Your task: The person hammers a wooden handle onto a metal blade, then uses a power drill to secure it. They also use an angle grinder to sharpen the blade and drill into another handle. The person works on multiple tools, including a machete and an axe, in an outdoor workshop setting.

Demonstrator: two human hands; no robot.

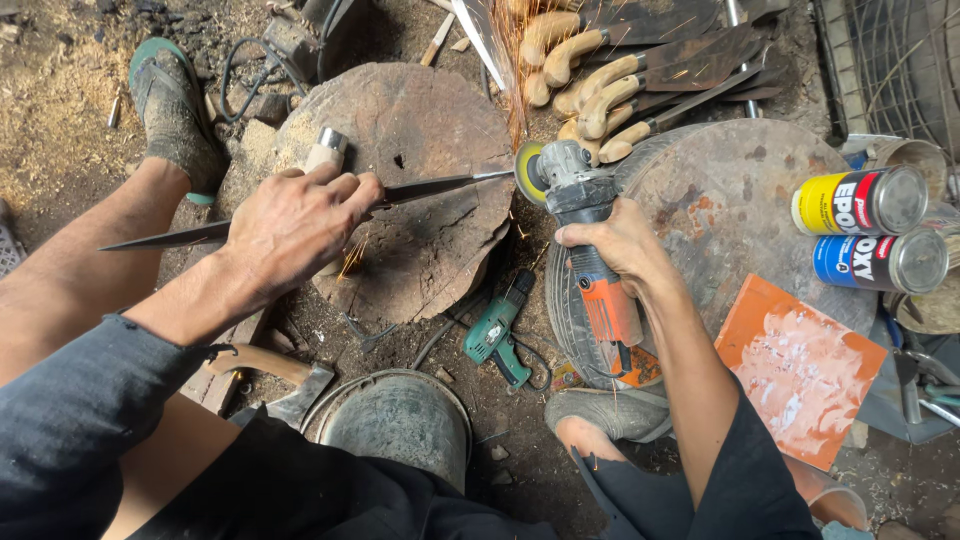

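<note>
My left hand (295,225) is closed around a long dark knife blade (440,185) lying across a round wooden stump (420,110). A pale wooden handle with a metal collar (326,150) sticks out above my knuckles. My right hand (615,240) grips the grey and orange angle grinder (572,185). Its yellow-rimmed disc (527,170) touches the blade's right end. Sparks (512,70) fly upward from the contact, and a few fall below my left hand.
Several knives with pale wooden handles (620,70) are piled at the back. Two cans (865,200) lie on a rusty round slab (730,200) beside an orange tile (800,365). A green drill (495,330), a metal bucket (400,420) and a hatchet (280,370) sit by my sandalled feet.
</note>
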